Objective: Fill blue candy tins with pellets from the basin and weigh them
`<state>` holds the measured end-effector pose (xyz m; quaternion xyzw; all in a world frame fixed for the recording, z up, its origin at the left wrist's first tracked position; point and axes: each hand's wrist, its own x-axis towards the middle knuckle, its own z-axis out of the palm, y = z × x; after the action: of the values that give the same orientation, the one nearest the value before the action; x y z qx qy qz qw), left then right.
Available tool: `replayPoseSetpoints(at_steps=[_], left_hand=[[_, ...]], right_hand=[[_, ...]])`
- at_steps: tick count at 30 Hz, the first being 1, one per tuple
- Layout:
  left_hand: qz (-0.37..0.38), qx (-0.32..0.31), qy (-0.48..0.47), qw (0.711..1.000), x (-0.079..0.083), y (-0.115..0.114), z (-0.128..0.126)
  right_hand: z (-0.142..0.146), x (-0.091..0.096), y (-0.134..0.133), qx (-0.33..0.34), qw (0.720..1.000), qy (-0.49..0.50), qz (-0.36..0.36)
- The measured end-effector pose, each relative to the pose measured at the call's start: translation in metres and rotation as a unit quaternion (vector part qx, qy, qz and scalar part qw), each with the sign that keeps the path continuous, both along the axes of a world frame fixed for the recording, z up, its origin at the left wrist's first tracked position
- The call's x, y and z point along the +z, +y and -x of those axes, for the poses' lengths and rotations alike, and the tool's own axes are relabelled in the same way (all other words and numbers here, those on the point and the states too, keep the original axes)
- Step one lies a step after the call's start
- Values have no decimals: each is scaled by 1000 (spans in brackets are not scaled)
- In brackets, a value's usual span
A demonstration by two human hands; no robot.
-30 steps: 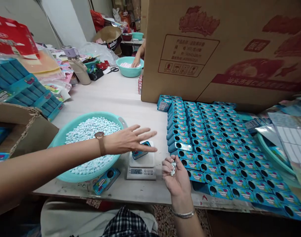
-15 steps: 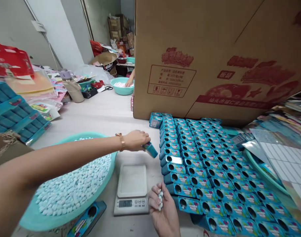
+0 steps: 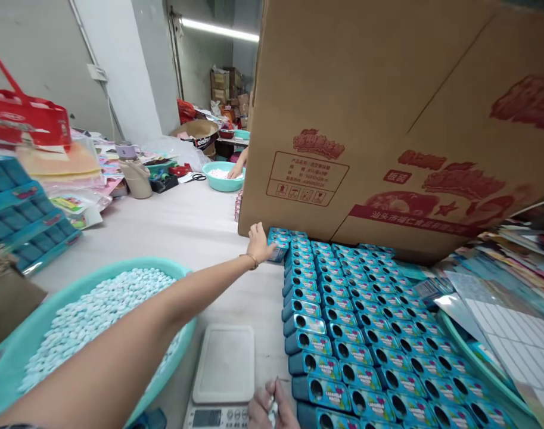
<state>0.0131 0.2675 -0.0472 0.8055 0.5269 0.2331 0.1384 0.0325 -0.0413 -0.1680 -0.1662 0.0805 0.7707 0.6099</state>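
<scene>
My left hand is stretched far forward, fingers and thumb apart. Its thumb side touches or nearly touches a small blue box at the back left end of the rows of blue boxes. Low in view, my right hand is curled around a few pale candies, beside the kitchen scale. Beneath my left forearm lies a large turquoise basin of pale blue candies. The boxes have round dark openings on top.
A big cardboard carton stands behind the boxes. Stacked blue packs, a tan flask and a red bag are at left. Another person's hand reaches into a smaller basin. Paper sheets lie at right.
My left hand has moved forward from above the scale to the back of the box rows; the blue box it held is no longer visible in its fingers. The view has tilted upward.
</scene>
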Motion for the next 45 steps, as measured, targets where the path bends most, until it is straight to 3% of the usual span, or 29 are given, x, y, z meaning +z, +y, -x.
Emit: replayPoseSetpoints(at_steps=[3,5,6,8,10,13,16,19,23,29,34,40,42,45], left_hand=[[42,-35,1,999,24,-26,51],[83,-99,13,991,40,-61,98],[100,-155,23,983,48,-84,122],[57,-347,98,931,64,-139,169],[22,-432,148,889,73,-197,211],[17,-443,162,882,64,-266,258],[18,-454,177,873,38,-296,282],[-13,-456,178,872,22,-300,286],[-43,-441,199,874,16,-295,282],[-156,-457,245,841,5,-279,280],[-186,-476,242,825,28,-265,257],[-194,-473,248,823,65,-243,202],[-192,-466,236,831,63,-229,183],[-188,-462,203,842,47,-207,158]], right_hand=[[-3,32,-6,-18,999,27,25],[-5,56,-9,-38,998,30,35],[-6,65,-10,-48,998,32,34],[-5,78,-10,-50,998,28,31],[0,83,-12,-46,998,20,26],[15,84,-19,-39,999,5,13],[30,85,-26,-33,999,-5,-2],[39,88,-31,-31,999,-5,-7],[41,89,-36,-47,999,-2,13],[31,80,-38,-68,997,1,45],[15,79,-33,-83,996,-3,24],[-6,84,-16,-97,995,-31,-11],[-11,84,-10,-103,994,-34,-14],[-17,83,-2,-105,993,-46,-26]])
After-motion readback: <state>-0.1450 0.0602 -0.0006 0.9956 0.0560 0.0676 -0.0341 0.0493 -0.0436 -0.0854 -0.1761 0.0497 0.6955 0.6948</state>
